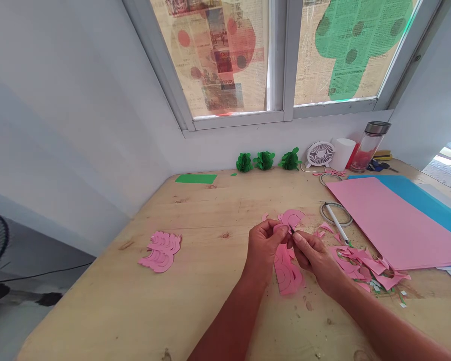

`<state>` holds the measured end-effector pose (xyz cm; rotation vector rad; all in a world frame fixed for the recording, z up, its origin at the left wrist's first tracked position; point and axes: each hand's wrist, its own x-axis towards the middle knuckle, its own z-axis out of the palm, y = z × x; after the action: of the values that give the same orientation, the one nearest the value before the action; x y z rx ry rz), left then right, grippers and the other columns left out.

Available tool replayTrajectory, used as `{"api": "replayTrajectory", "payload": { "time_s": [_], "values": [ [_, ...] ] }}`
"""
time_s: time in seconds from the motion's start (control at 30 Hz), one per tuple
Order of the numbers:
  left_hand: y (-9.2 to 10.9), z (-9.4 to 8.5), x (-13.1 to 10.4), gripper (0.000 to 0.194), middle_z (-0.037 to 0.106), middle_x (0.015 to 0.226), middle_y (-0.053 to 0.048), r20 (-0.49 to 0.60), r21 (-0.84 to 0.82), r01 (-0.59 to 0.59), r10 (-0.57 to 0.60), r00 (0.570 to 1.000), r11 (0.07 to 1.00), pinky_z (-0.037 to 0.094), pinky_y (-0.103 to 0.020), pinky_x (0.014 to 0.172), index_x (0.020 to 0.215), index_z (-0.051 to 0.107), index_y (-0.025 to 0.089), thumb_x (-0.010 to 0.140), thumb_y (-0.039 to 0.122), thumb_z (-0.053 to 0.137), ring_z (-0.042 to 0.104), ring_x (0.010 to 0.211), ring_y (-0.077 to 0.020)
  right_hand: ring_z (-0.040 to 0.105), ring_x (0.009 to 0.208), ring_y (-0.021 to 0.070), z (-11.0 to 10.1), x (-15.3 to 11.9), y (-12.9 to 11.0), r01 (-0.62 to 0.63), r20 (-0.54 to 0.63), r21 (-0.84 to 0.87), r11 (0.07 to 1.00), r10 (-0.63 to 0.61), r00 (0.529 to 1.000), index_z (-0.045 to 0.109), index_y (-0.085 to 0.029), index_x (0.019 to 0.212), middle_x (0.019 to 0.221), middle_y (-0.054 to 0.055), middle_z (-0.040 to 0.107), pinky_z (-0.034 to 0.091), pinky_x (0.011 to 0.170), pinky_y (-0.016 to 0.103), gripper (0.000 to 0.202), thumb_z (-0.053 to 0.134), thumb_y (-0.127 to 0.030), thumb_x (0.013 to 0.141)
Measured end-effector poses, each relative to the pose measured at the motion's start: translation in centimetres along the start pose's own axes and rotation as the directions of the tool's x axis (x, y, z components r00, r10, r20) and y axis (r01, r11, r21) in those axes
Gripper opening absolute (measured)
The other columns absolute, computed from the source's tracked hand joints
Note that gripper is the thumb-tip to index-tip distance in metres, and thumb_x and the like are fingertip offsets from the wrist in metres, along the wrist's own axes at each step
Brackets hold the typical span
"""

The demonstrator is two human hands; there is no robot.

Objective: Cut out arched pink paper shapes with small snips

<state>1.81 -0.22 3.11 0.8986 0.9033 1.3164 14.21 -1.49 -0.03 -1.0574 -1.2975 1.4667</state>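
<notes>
Pink cutout (293,217), clamped in left hand (263,244), curved end beyond the grip, right hand (316,253) pinching an object (292,231) (small, dark)

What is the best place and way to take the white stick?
I would pinch the white stick at its middle, from above, fingers across it: it is thin, lies over the ring, and its near end is by pink scraps.

One head-worn view looks forward and down over the tabletop and window.

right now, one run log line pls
left hand: on pink cutout | right hand: at same cutout | pink scraps: right side | pink stack: far left
</notes>
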Motion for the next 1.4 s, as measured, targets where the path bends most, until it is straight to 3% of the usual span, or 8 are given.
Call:
{"api": "replayTrajectory", "payload": {
  "time_s": [1.4],
  "values": [
    [0.03, -0.08, -0.10, 0.016, 0.053, 0.053, 0.001, 0.016, -0.044, 0.023, -0.022, 1.000, 0.999, 0.043, -0.027, 0.058, 0.061, 0.058, 0.013, 0.067, 0.024, 0.069, 0.048, 0.052, -0.0100, 0.015, 0.044, 0.0071, 0.15, -0.27, -0.07, -0.002, -0.017, 0.037, 0.999, 0.002, 1.000, 0.053, -0.017, 0.072, 0.047, -0.009, 0.022, 0.011, 0.043, 0.024, 0.038, 0.047, -0.051, 0.088]
  ]
}}
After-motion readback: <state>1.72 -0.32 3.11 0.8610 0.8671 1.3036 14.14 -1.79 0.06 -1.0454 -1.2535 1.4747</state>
